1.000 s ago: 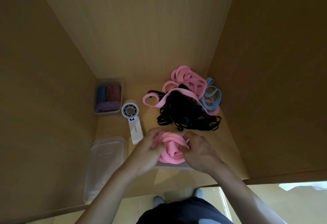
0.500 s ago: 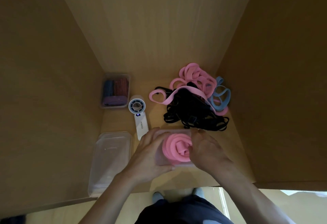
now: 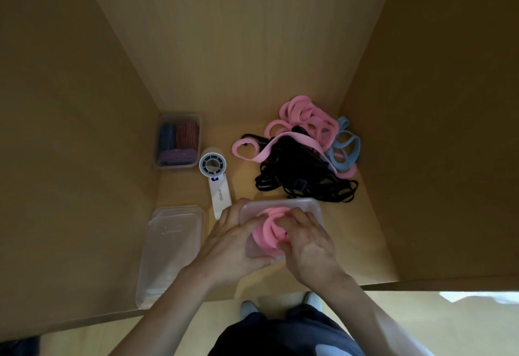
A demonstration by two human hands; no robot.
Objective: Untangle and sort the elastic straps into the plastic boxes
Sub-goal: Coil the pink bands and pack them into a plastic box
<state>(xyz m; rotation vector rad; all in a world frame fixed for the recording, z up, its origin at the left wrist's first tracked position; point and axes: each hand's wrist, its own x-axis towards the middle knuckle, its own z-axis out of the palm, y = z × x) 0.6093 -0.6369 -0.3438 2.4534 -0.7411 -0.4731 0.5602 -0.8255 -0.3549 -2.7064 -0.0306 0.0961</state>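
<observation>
A rolled pink elastic strap (image 3: 266,230) sits in a clear plastic box (image 3: 280,202) at the shelf's front middle. My left hand (image 3: 233,246) grips the box's left side, fingers on its rim and thumb along the near edge. My right hand (image 3: 309,246) curls its fingers over the pink roll from the right and holds it down in the box. Behind the box lies a tangle of black straps (image 3: 297,171), with loose pink straps (image 3: 306,121) and a blue strap (image 3: 345,149) against the back right corner.
A clear box (image 3: 179,165) at the back left holds blue, red and purple rolled straps. A white handheld fan (image 3: 216,180) lies beside it. A clear plastic container (image 3: 171,249) rests at the front left. Wooden walls close in on three sides.
The pink roll has gone from being wound between both hands down into the clear box. My left hand shifted to the box's side; my right hand moved onto the roll.
</observation>
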